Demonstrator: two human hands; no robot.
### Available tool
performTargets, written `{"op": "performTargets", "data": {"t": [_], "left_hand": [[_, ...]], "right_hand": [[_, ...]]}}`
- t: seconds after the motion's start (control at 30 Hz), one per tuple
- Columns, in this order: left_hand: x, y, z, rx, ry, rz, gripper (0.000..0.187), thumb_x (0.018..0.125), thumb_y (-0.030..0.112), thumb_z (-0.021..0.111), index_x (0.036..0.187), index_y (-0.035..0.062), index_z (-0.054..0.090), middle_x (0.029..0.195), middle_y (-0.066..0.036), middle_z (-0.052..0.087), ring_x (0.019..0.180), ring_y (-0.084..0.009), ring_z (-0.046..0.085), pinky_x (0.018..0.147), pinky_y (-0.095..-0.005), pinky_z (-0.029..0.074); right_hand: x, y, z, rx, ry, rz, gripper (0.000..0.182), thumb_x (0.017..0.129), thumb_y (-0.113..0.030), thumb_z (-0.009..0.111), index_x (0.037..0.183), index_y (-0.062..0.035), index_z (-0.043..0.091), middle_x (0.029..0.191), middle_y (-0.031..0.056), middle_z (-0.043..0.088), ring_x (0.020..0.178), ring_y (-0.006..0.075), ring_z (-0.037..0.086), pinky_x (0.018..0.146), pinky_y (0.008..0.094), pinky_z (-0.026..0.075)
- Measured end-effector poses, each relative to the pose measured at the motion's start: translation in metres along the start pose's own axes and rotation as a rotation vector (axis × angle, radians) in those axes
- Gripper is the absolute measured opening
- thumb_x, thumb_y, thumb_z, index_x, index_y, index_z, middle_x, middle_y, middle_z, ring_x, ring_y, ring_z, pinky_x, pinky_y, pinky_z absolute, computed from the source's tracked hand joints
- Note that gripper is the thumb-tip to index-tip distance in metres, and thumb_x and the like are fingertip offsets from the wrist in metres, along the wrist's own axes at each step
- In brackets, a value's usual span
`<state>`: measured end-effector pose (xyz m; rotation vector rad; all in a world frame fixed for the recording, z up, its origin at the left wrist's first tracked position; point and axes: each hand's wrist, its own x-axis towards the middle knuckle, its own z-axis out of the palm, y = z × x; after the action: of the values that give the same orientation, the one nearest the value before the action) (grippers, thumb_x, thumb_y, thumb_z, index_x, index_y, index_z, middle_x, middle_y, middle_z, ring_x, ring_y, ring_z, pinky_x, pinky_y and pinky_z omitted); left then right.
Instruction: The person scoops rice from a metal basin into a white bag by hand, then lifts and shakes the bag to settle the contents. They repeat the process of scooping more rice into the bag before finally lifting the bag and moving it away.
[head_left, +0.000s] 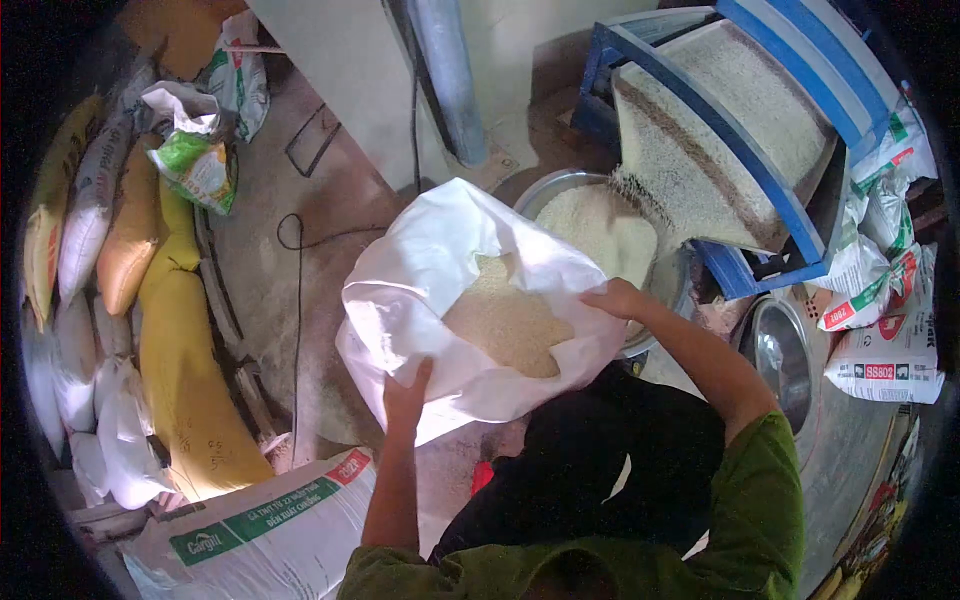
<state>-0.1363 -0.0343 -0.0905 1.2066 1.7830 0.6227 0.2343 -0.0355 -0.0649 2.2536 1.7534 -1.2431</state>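
A white woven sack (405,265) stands wide-mouthed in front of me, with pale grain (505,318) inside. My left hand (408,392) is closed on the sack's near left rim, thumb up. On the far right side of the same rim, my right hand (618,300) grips the fabric, its fingertips partly hidden by the folds. Just behind the sack is a metal basin (548,184) heaped with pale grain (600,225). Grain is falling into it from the chute of a blue-framed sieving machine (700,110).
Full sacks, including a long yellow one (195,380), line the left side. A Cargill bag (260,530) lies at the lower left. A black cable (298,340) runs over the floor. At right are another metal basin (782,345) and printed bags (885,350).
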Motion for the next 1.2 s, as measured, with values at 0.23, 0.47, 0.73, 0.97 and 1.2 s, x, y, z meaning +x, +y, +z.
{"op": "performTargets", "data": {"t": [0.23, 0.47, 0.73, 0.97, 1.2], "left_hand": [[-0.037, 0.036, -0.003, -0.665, -0.174, -0.158, 0.033, 0.071, 0.018, 0.060, 0.092, -0.0065, 0.050, 0.081, -0.009, 0.056, 0.073, -0.0153, 0.054, 0.060, -0.0263, 0.044], [-0.070, -0.012, -0.107, -0.866, 0.007, -0.018, 0.035, 0.073, 0.012, 0.050, 0.103, -0.0044, 0.044, 0.095, -0.013, 0.052, 0.084, -0.0214, 0.051, 0.074, -0.0317, 0.042], [-0.072, 0.046, -0.114, -0.877, -0.015, -0.076, 0.042, 0.066, 0.011, 0.053, 0.104, -0.0039, 0.042, 0.092, -0.011, 0.051, 0.081, -0.0232, 0.051, 0.072, -0.0339, 0.042], [-0.049, 0.069, -0.054, -0.842, -0.131, 0.001, 0.033, 0.066, 0.005, 0.054, 0.097, -0.0025, 0.047, 0.087, -0.009, 0.053, 0.077, -0.0188, 0.052, 0.070, -0.0285, 0.041], [-0.052, 0.135, -0.056, 0.621, 0.138, 0.211, 0.018, 0.069, 0.014, 0.061, 0.078, 0.0004, 0.053, 0.077, -0.012, 0.054, 0.070, -0.0177, 0.052, 0.062, -0.0302, 0.041]], "right_hand": [[-0.022, -0.061, 0.052, 0.278, 0.087, -0.137, 0.048, 0.077, -0.042, 0.046, 0.080, 0.0043, 0.057, 0.075, 0.0206, 0.057, 0.074, 0.0309, 0.056, 0.067, 0.0363, 0.042], [-0.062, -0.167, 0.044, 0.111, 0.116, -0.329, 0.039, 0.079, -0.033, 0.041, 0.091, 0.0027, 0.051, 0.085, 0.0245, 0.054, 0.078, 0.0371, 0.052, 0.069, 0.0399, 0.041], [-0.055, -0.151, 0.008, 0.323, -0.006, -0.234, 0.043, 0.078, -0.037, 0.044, 0.080, 0.0052, 0.054, 0.073, 0.0245, 0.055, 0.070, 0.0365, 0.054, 0.065, 0.0388, 0.043], [-0.048, -0.093, 0.001, 0.085, 0.178, -0.234, 0.047, 0.079, -0.040, 0.042, 0.074, 0.0045, 0.057, 0.069, 0.0232, 0.055, 0.069, 0.0357, 0.055, 0.066, 0.0396, 0.042], [-0.007, -0.007, -0.010, 0.129, 0.116, -0.115, 0.054, 0.077, -0.047, 0.042, 0.071, 0.0047, 0.056, 0.068, 0.0223, 0.055, 0.065, 0.0337, 0.055, 0.062, 0.0379, 0.043]]}}
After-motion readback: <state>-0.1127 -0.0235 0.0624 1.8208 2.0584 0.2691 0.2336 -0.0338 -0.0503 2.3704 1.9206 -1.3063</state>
